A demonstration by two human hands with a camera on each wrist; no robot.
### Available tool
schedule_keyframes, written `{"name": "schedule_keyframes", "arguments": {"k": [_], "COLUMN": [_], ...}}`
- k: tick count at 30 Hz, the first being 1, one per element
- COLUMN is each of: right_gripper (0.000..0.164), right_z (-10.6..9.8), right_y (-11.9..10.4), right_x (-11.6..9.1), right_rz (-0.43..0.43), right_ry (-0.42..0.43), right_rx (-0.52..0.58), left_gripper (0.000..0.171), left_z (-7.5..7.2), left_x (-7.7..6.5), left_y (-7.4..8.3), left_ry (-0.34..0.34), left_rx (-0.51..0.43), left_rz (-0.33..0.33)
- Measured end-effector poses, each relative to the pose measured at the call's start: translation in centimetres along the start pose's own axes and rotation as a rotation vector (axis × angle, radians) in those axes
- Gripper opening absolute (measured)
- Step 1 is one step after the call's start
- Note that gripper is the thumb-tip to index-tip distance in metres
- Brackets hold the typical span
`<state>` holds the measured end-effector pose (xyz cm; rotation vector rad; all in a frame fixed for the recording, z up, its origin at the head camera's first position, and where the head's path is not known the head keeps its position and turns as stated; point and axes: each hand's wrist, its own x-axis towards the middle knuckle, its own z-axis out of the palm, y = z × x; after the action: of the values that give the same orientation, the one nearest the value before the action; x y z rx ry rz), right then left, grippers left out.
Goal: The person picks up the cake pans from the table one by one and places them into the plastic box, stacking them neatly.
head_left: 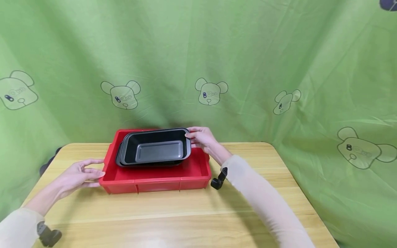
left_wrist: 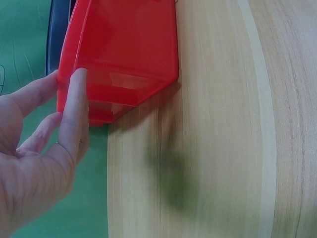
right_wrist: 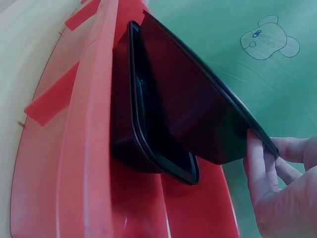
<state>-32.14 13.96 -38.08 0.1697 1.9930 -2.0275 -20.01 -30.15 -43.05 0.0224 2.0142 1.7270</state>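
A red plastic bin [head_left: 158,186] stands on the wooden table. My left hand [head_left: 75,175] pinches its left end, thumb at the rim and fingers against the outer wall, as the left wrist view shows too. With my right hand [head_left: 203,138] I grip the right end of a dark rectangular loaf pan [head_left: 159,151] by its rim. In the right wrist view that pan slants, its gripped end raised, above a second dark loaf pan [right_wrist: 123,109]. The second pan sits inside the bin and is mostly covered by the upper one in the head view.
A green curtain [head_left: 248,51] with bear-head prints hangs behind and beside the table [head_left: 155,220]. A dark object [head_left: 48,163] shows past the table's left edge. The bin stands toward the table's back edge.
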Motion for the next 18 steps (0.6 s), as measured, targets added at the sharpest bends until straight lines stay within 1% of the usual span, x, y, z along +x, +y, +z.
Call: {"name": "schedule_keyframes", "arguments": {"k": [18], "right_gripper": [0.038], "right_z": [1.5], "right_y": [1.5], "right_x": [1.2], "right_rz": [0.033], "right_ry": [0.018], "right_rx": [0.018], "left_gripper": [0.085], "left_z": [-0.1], "left_x": [0.1], "left_y": [0.0], "left_ry": [0.007], "left_rx": [0.0], "left_rz": [-0.009]}}
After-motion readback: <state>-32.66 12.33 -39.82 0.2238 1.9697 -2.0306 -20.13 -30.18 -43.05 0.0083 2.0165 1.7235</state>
